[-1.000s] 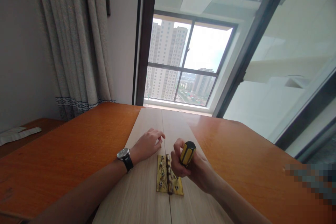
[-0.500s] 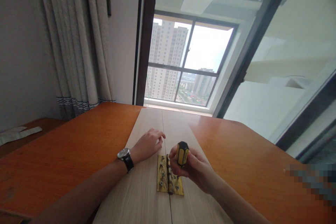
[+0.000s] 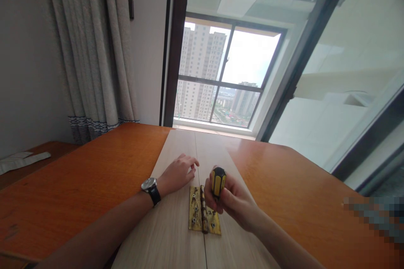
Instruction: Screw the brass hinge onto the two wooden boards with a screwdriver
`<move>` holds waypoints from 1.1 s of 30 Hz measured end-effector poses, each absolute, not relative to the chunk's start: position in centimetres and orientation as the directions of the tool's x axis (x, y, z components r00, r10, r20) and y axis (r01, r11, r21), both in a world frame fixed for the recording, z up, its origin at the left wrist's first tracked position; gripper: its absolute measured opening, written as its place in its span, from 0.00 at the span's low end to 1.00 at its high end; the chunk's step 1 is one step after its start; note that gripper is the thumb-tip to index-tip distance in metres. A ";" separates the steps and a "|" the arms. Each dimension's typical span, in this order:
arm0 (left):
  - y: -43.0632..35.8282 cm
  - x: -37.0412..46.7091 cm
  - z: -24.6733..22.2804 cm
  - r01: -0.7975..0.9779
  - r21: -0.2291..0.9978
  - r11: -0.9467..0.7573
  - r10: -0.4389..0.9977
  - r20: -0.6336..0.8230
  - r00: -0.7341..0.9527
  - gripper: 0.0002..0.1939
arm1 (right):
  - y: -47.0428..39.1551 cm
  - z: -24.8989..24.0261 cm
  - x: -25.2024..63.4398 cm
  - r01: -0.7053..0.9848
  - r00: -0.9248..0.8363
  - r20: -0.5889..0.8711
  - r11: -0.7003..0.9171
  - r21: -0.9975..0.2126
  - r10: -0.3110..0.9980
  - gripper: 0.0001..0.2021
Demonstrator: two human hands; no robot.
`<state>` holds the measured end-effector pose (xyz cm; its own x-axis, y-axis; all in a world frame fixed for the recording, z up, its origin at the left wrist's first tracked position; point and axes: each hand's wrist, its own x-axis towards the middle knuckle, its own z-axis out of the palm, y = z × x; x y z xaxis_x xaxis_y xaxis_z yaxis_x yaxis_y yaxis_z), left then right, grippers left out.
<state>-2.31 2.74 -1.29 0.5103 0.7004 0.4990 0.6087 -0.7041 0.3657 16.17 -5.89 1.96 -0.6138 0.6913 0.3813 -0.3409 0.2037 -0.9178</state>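
My right hand point(image 3: 232, 197) is wrapped round a screwdriver with a yellow and black handle point(image 3: 218, 181), held upright over the right leaf of a worn brass hinge point(image 3: 196, 210). The hand covers the tool's tip and part of that leaf. The hinge lies open across the seam between two pale wooden boards point(image 3: 176, 235), with screws in its left leaf. My left hand point(image 3: 179, 171) rests on the left board just beyond the hinge, its fingers curled loosely and apart, with nothing in it.
Beneath the boards is an orange-brown wooden table point(image 3: 104, 164). A grey curtain point(image 3: 94, 50) hangs at the left, near a pale strip point(image 3: 25, 161). Behind the table stand dark-framed glass panels and a window point(image 3: 233, 71).
The fingers of my right hand have shifted and turned slightly on the screwdriver handle. My left hand and the hinge have stayed put.
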 end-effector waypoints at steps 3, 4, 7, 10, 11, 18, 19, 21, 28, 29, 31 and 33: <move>2.8 -2.3 -1.3 0.609 0.359 -0.707 0.697 0.502 0.512 0.08 | -5.9 2.1 16.1 -0.351 -0.610 0.397 0.216 -0.911 0.686 0.18; 2.8 -2.3 -1.4 0.609 0.357 -0.708 0.695 0.504 0.513 0.09 | -5.9 2.1 16.1 -0.357 -0.610 0.401 0.215 -0.909 0.684 0.18; 2.8 -2.3 -1.5 0.611 0.355 -0.708 0.695 0.507 0.510 0.09 | -5.9 2.2 16.1 -0.381 -0.615 0.402 0.191 -0.905 0.678 0.17; 2.8 -2.3 -1.5 0.609 0.360 -0.707 0.696 0.507 0.508 0.08 | -5.9 2.0 16.1 -0.393 -0.619 0.399 0.174 -0.903 0.677 0.18; 2.8 -2.3 -1.5 0.608 0.361 -0.708 0.696 0.507 0.509 0.09 | -5.9 2.0 16.1 -0.394 -0.619 0.398 0.171 -0.903 0.677 0.18; 2.8 -2.3 -1.5 0.603 0.359 -0.712 0.692 0.504 0.517 0.09 | -6.0 1.9 16.0 -0.421 -0.633 0.375 0.105 -0.901 0.677 0.20; 2.8 -2.3 -1.5 0.602 0.359 -0.713 0.691 0.506 0.516 0.09 | -6.0 1.9 15.9 -0.428 -0.630 0.375 0.098 -0.898 0.680 0.21; 2.8 -2.3 -1.5 0.600 0.357 -0.715 0.688 0.509 0.517 0.09 | -6.0 2.0 15.8 -0.434 -0.623 0.371 0.090 -0.896 0.689 0.23; 3.0 -2.3 -1.6 0.604 0.352 -0.715 0.688 0.508 0.518 0.10 | -6.1 2.2 15.8 -0.452 -0.636 0.320 -0.003 -0.892 0.702 0.21; 3.0 -2.3 -1.7 0.606 0.354 -0.713 0.690 0.507 0.516 0.10 | -6.1 2.2 15.8 -0.453 -0.643 0.314 -0.015 -0.892 0.698 0.21; 3.0 -2.3 -1.7 0.606 0.356 -0.711 0.692 0.506 0.515 0.10 | -6.1 2.3 15.9 -0.451 -0.656 0.306 -0.033 -0.892 0.690 0.22; 3.0 -2.3 -1.7 0.605 0.356 -0.712 0.691 0.507 0.515 0.10 | -6.1 2.3 16.0 -0.441 -0.674 0.296 -0.048 -0.896 0.676 0.23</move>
